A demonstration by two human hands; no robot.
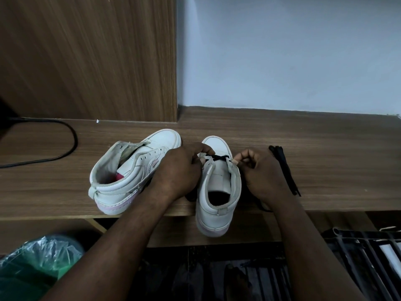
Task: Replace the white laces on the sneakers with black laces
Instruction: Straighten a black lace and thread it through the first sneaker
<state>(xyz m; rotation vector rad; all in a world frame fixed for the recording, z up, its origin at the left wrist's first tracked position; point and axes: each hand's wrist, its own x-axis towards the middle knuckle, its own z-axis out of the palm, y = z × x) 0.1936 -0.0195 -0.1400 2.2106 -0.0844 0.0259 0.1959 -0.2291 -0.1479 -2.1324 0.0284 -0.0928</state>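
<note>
Lacing is under way on the upright white high-top sneaker (213,218), which is stood on the right of the wooden table (325,148) with its heel overhanging the near edge. A flat black lace (219,157) is stretched across the lowest eyelets, just behind the toe. Its left side is pinched by the curled fingers of the left hand (180,170). The right side is pinched at the eyelet row by the right hand (260,172).

The step is judged an early one, with only the first bar in place. Next, both ends need to be evened and crossed up to the following eyelets.

The second white high-top sneaker (152,146) is tipped on its side to the left, unlaced. A spare bundled black lace (284,168) is left on the table to the right. No white lace is seen.
</note>
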